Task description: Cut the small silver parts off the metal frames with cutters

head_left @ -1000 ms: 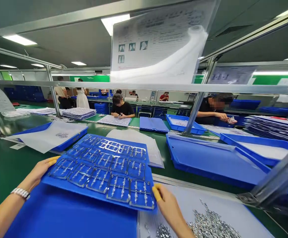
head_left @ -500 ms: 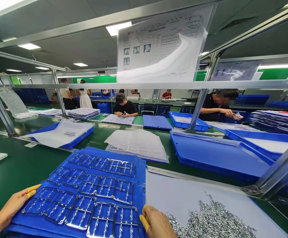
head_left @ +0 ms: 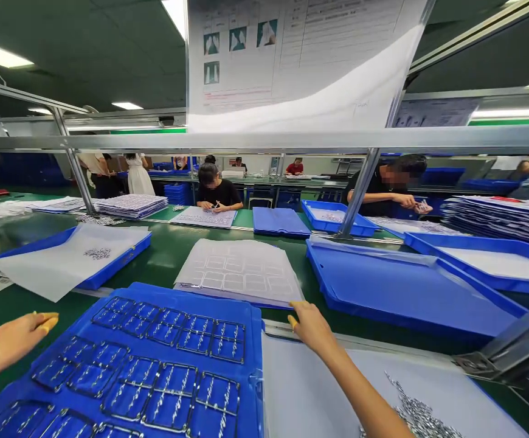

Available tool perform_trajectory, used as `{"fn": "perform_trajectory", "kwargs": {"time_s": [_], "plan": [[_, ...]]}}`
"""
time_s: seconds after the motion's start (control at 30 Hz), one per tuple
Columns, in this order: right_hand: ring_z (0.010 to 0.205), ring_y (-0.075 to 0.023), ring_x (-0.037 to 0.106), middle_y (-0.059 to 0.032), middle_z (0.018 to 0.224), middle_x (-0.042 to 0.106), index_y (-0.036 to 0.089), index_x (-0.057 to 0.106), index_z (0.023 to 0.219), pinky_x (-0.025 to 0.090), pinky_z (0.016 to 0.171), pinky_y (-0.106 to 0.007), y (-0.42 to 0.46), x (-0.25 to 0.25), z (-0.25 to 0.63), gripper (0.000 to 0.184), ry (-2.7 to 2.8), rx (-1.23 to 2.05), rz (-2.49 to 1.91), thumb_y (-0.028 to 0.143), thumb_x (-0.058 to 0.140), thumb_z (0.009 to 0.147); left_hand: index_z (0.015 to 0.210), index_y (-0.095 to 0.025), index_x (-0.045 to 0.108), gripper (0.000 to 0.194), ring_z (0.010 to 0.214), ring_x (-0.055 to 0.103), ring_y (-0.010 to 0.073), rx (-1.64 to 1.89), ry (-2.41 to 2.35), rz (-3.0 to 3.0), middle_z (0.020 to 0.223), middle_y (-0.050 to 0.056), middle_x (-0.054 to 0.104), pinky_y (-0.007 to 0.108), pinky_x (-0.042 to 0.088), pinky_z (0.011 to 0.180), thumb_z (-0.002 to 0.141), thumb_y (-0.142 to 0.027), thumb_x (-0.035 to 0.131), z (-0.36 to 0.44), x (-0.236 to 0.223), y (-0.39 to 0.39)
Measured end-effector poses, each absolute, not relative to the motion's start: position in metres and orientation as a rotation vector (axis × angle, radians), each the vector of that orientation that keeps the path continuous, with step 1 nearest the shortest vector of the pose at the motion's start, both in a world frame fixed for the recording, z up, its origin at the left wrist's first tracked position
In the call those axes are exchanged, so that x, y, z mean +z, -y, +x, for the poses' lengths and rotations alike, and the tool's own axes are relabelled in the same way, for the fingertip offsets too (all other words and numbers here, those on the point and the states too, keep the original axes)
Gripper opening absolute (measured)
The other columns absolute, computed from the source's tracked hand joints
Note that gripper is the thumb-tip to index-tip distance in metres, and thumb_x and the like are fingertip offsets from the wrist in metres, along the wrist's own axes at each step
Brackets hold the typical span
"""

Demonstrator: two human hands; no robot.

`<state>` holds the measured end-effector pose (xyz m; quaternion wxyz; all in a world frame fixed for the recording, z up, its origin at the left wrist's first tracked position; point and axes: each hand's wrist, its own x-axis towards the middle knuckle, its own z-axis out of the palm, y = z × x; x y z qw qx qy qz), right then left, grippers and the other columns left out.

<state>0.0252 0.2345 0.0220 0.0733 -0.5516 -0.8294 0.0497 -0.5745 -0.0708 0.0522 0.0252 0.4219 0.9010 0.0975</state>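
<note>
My left hand (head_left: pixel 20 340), yellow cots on its fingertips, hovers left of a blue tray (head_left: pixel 253 340). Its fingers reach forward with nothing visible in them. On the tray lie rows of dark metal frames (head_left: pixel 171 395), each with silver script-like pieces across it. My right hand (head_left: pixel 312 325), also in yellow finger cots, reaches past the tray to the near right corner of a stack covered by a translucent sheet (head_left: pixel 241 255). Thumb and finger are apart there; whether they touch the corner is unclear. Frame outlines show through the sheet.
Small silver pieces (head_left: pixel 422 407) are heaped on white paper (head_left: pixel 301 389) at right. A blue tray (head_left: pixel 401 286) stands behind it, near a metal post (head_left: pixel 520 340). Another paper-lined tray (head_left: pixel 123 255) is at left. Co-workers (head_left: pixel 219 194) sit across the bench.
Both hands have let go of the blue tray. My right hand has moved forward to the sheet-covered stack, whose raised sheet now lies flatter. The view has shifted.
</note>
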Motion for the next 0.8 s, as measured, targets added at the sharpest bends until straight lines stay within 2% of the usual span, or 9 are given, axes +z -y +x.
{"fn": "perform_trajectory", "kwargs": {"time_s": [0.07, 0.17, 0.27, 0.4, 0.5, 0.6, 0.67, 0.73, 0.8], "plan": [[0.112, -0.0272, 0.047, -0.0124, 0.125, 0.055, 0.020, 0.050, 0.129, 0.038, 0.082, -0.036, -0.260, 0.014, 0.019, 0.046, 2.466, 0.075, -1.698, 0.020, 0.050, 0.084, 0.099, -0.026, 0.068, 0.045, 0.100, 0.064, 0.0253, 0.383, -2.797, 1.337, 0.106, -0.005, 0.071, 0.035, 0.044, 0.088, 0.076, -0.048, 0.036, -0.552, 0.076, 0.023], [0.110, -0.0298, 0.045, -0.0141, 0.125, 0.053, 0.020, 0.055, 0.124, 0.037, 0.079, -0.039, -0.284, 0.000, 0.013, 0.044, 2.436, 0.008, -1.753, 0.015, 0.054, 0.080, 0.108, -0.022, 0.067, 0.049, 0.111, 0.059, 0.0244, 0.399, -2.589, 1.573, 0.117, 0.000, 0.067, 0.030, 0.042, 0.094, 0.075, -0.049, 0.041, -0.503, 0.091, -0.058], [0.104, -0.0287, 0.048, -0.0137, 0.112, 0.059, 0.018, 0.066, 0.100, 0.036, 0.076, -0.038, -0.299, -0.008, 0.012, 0.025, 2.419, -0.035, -1.766, 0.013, 0.049, 0.083, 0.106, -0.022, 0.069, 0.045, 0.110, 0.060, 0.0227, 0.372, -2.408, 1.739, 0.116, 0.003, 0.068, 0.025, 0.042, 0.093, 0.076, -0.045, 0.044, -0.456, 0.079, -0.137], [0.098, -0.0261, 0.049, -0.0129, 0.100, 0.062, 0.018, 0.067, 0.090, 0.035, 0.073, -0.035, -0.314, 0.001, 0.013, 0.028, 2.364, -0.099, -1.757, 0.016, 0.039, 0.089, 0.121, -0.018, 0.062, 0.048, 0.116, 0.055, 0.0242, 0.367, -2.222, 1.935, 0.124, 0.008, 0.062, 0.029, 0.038, 0.100, 0.080, -0.037, 0.045, -0.399, 0.052, -0.211], [0.095, -0.0233, 0.050, -0.0121, 0.100, 0.061, 0.018, 0.065, 0.094, 0.035, 0.072, -0.033, -0.323, 0.020, 0.014, 0.031, 2.321, -0.130, -1.748, 0.017, 0.034, 0.092, 0.134, -0.018, 0.049, 0.061, 0.130, 0.039, 0.0297, 0.391, -2.143, 2.039, 0.140, 0.013, 0.047, 0.039, 0.028, 0.108, 0.077, -0.038, 0.053, -0.354, 0.039, -0.238], [0.100, -0.0221, 0.049, -0.0100, 0.108, 0.060, 0.020, 0.063, 0.101, 0.035, 0.074, -0.032, -0.323, 0.032, 0.017, 0.028, 2.342, -0.145, -1.700, 0.021, 0.036, 0.092, 0.140, -0.025, 0.040, 0.073, 0.134, 0.029, 0.0340, 0.394, -2.066, 2.115, 0.148, 0.012, 0.034, 0.049, 0.024, 0.108, 0.073, -0.041, 0.061, -0.314, 0.031, -0.248], [0.106, -0.0238, 0.046, -0.0084, 0.116, 0.057, 0.023, 0.061, 0.107, 0.034, 0.077, -0.033, -0.318, 0.029, 0.019, 0.024, 2.390, -0.144, -1.667, 0.026, 0.048, 0.087, 0.140, -0.029, 0.040, 0.073, 0.135, 0.028, 0.0335, 0.379, -2.009, 2.154, 0.149, 0.010, 0.032, 0.051, 0.024, 0.108, 0.072, -0.041, 0.063, -0.294, 0.027, -0.249], [0.109, -0.0269, 0.045, -0.0090, 0.121, 0.056, 0.023, 0.060, 0.111, 0.035, 0.077, -0.035, -0.311, 0.018, 0.021, 0.033, 2.430, -0.134, -1.672, 0.027, 0.062, 0.078, 0.137, -0.030, 0.044, 0.068, 0.134, 0.028, 0.0331, 0.357, -1.973, 2.166, 0.149, 0.010, 0.032, 0.050, 0.025, 0.107, 0.072, -0.039, 0.063, -0.282, 0.023, -0.248], [0.107, -0.0285, 0.046, -0.0115, 0.118, 0.057, 0.019, 0.061, 0.108, 0.035, 0.077, -0.037, -0.307, 0.004, 0.024, 0.035, 2.436, -0.118, -1.717, 0.022, 0.065, 0.074, 0.134, -0.028, 0.048, 0.063, 0.134, 0.030, 0.0338, 0.337, -1.964, 2.149, 0.150, 0.011, 0.031, 0.050, 0.027, 0.106, 0.074, -0.037, 0.061, -0.278, 0.019, -0.247]]}}
